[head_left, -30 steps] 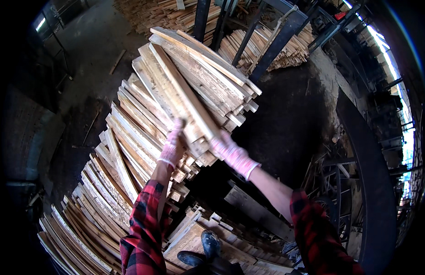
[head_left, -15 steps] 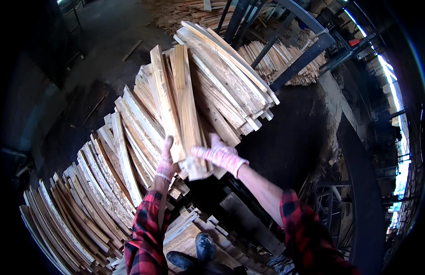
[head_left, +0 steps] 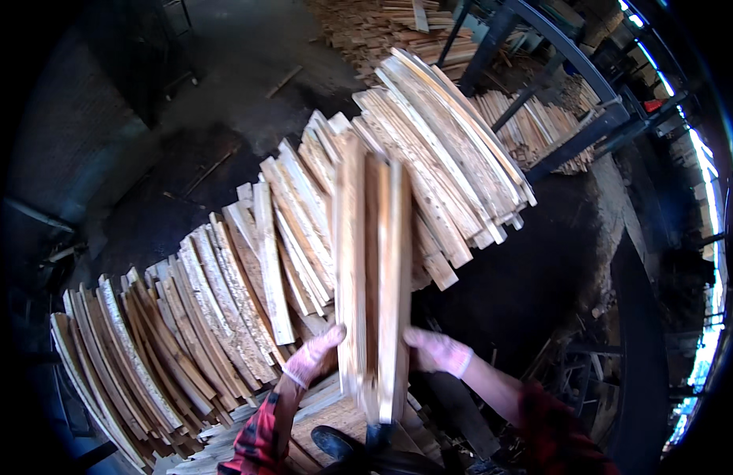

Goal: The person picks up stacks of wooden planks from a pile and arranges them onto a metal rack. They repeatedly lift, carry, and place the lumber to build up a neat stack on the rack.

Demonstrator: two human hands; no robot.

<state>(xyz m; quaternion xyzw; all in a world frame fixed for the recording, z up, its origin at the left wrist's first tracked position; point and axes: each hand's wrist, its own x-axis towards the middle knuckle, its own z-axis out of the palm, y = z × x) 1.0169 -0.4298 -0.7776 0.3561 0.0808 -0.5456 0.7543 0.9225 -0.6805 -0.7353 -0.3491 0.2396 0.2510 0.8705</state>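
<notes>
Between my hands is a bundle of long, narrow wooden boards [head_left: 372, 277], gripped near its close end and pointing away from me. My left hand [head_left: 316, 354], in a pale pink-and-white knit glove, presses on the bundle's left side, thumb against the outer board. On the opposite side my right hand [head_left: 438, 351], gloved alike, clasps the outer board; its fingers are partly hidden behind the wood. Beyond and beside the bundle runs a long curved row of stacked boards [head_left: 212, 305], which the bundle's far end overlaps.
More boards [head_left: 342, 423] lie under and around my dark boots [head_left: 337, 442]. A dark metal frame [head_left: 568, 146] stands at the far right, with a smaller board pile [head_left: 532, 123] by it. Another heap of boards [head_left: 366, 36] lies at the back. A loose stick [head_left: 284, 81] is on the floor.
Both hands have drawn the bundle of boards toward me and off the row, turning it more upright in view. The view has shifted, so the row sits lower and further right.
</notes>
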